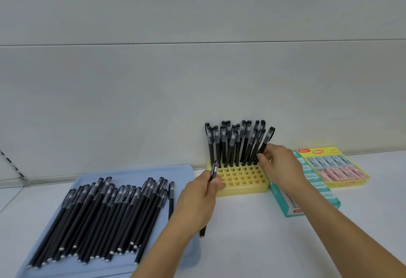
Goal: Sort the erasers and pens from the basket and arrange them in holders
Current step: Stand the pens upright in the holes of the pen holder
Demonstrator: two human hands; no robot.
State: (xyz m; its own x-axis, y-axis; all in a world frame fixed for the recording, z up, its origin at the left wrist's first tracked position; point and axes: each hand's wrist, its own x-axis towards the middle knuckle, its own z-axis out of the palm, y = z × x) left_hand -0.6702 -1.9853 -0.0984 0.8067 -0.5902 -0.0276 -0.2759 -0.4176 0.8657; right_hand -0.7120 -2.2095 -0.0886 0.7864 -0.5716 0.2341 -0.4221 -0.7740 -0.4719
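Note:
A yellow pen holder [241,181] with a grid of square holes stands against the wall; several black pens [232,143] stand upright in its back rows. My right hand [279,165] pinches a black pen [267,140] at the holder's back right corner, its lower end at the holes. My left hand [202,196] grips another black pen [213,171] in front of the holder's left side, cap pointing up. A pale blue tray [136,172] on the left carries a pile of black pens [105,216].
A yellow box of pink and blue erasers [334,168] lies right of the holder, by the wall. A teal box [307,194] lies between it and the holder, under my right forearm. The white tabletop [252,233] stretches in front.

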